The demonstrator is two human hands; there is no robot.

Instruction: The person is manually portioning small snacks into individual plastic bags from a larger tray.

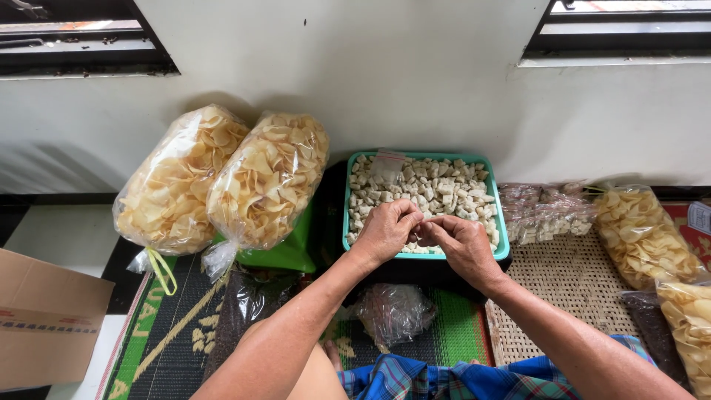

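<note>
My left hand (pixel 385 231) and right hand (pixel 461 244) meet over the teal tray (pixel 502 226) of pale, small snack pieces (pixel 437 185). Both grips pinch something tiny between the fingertips; what it is, I cannot tell. The pieces look light and brittle, so I think a gentle hold by the edges is best.

The teal tray (pixel 501 222) is the landmark. To its left, two big bags of crackers (pixel 222 181) lean on the wall and close that side. To its right, small clear packets (pixel 544 211) and more cracker bags (pixel 644 237) block the way. In front of the tray, a crumpled plastic bag (pixel 395 312) lies on the striped mat (pixel 170 326). Free room is on the woven mat (pixel 570 285), right-front of the tray.
</note>
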